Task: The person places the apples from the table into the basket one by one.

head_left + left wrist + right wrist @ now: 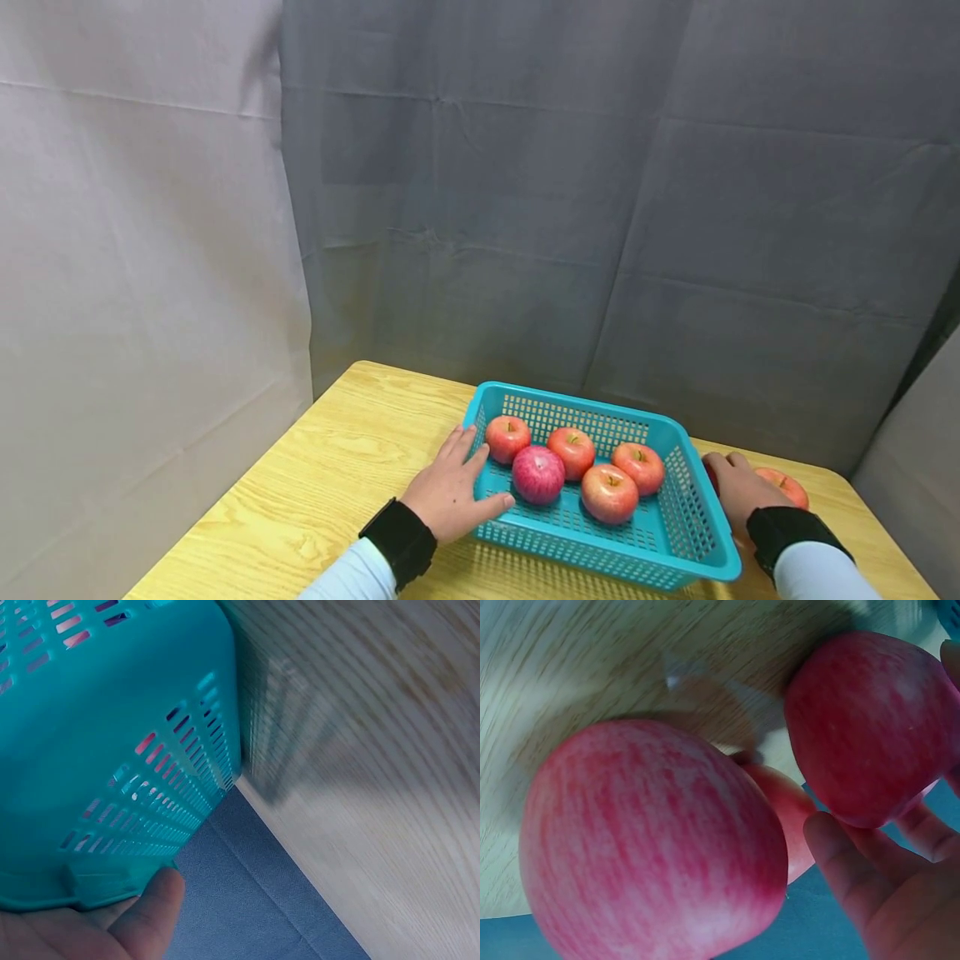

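Observation:
A blue-green plastic basket with slotted walls holds several red apples. One deeper pink apple lies among them, its stem out of sight. My left hand rests on the basket's left front corner, fingers spread straight over the rim. Seen from the left wrist, a fingertip touches the rim. Beyond the basket's right side, my right hand grips a dark red apple between fingers and thumb. Beside that hand sits a large striped apple, with another apple partly hidden behind it.
The basket stands on a light wood-grain table, whose far edge runs close behind it. Grey cloth hangs at the back, and pale cloth covers the left side. An apple lies near the table's right end.

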